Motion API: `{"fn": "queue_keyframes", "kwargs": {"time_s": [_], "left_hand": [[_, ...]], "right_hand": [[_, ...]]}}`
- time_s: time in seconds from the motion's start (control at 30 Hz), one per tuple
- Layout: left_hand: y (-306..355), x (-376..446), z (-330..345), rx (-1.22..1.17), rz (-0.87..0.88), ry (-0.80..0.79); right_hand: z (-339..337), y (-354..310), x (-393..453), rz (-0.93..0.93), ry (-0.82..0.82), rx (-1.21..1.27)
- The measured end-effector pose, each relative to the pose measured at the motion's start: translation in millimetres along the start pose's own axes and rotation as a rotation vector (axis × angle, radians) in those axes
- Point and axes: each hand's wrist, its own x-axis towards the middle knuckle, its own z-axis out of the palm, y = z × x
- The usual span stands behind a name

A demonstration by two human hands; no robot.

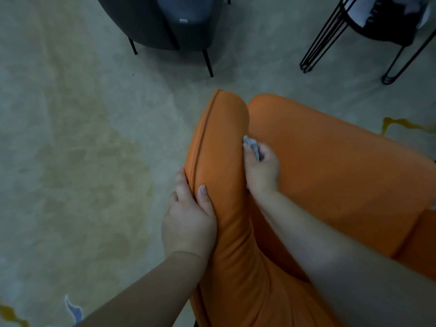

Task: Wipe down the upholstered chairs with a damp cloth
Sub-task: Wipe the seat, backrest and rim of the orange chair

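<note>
Fingers [247, 147] of the right hand [260, 172] pinch a bunched grey cloth [253, 147] down in the crease between the orange chair's [330, 173] arm pad and seat, likely to reach trapped dirt. At eight o'clock from it, the left hand [188, 218] curls around the arm pad [219, 142], thumb on top, seemingly pulling it aside to open that gap.

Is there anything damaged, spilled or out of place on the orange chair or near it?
Nothing stands out. The orange chair shows no tear or stain. The left hand grips its padded edge while the right hand holds a grey cloth in the crease. The yellow and blue marks look like the carpet pattern, not spills.
</note>
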Motion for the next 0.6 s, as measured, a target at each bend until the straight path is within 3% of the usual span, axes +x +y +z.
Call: {"fn": "queue_keyframes", "kwargs": {"time_s": [0.4,0.6], "left_hand": [[-6,4,6,-0.075,0.029,0.045],[-10,3,-13,-0.2,0.061,-0.192]], "right_hand": [[-67,17,-132,0.05,-0.212,-0.147],[-85,-4,-142,-0.009,-0.216,-0.201]]}}
